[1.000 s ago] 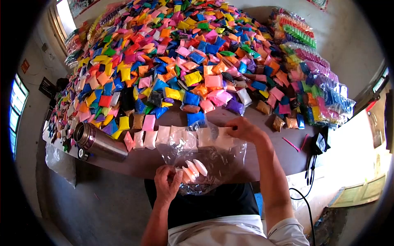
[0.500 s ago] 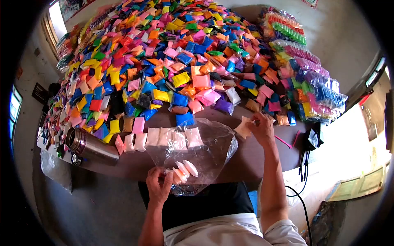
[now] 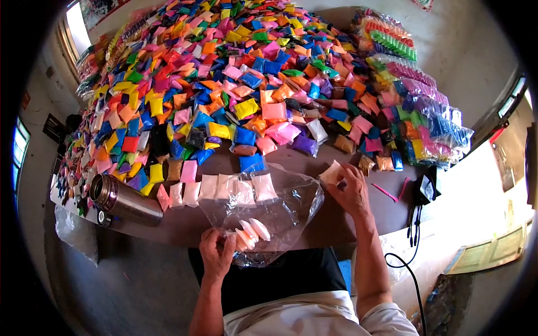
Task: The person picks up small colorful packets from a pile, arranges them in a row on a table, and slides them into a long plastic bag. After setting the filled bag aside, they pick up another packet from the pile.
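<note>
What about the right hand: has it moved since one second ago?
Yes, to the right: it is now nearer to the pink strips, judged by the hand itself.

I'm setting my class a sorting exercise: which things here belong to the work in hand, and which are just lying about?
Belonging to the work:
clear bag, held by the left hand
pale packet in the right hand
row of pale packets
heap of coloured packets, probably the supply

Apparently just lying about:
metal flask
thin pink pieces
black device with cables
</note>
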